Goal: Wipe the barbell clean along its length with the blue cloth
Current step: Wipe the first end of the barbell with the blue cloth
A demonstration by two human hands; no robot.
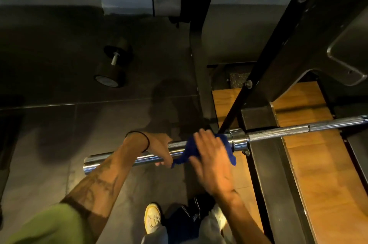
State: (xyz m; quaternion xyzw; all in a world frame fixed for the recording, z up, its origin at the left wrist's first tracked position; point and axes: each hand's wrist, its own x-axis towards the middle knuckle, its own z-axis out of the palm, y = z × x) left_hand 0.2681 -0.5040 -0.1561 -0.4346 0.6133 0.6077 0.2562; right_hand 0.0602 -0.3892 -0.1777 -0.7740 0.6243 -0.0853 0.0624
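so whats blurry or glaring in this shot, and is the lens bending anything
Head view: the right hand on the blue cloth is smeared by motion blur; the left hand gripping the barbell is sharper. Bright glare streaks the bar's chrome end. The room is dim, and the wide lens bows the rack posts outward.
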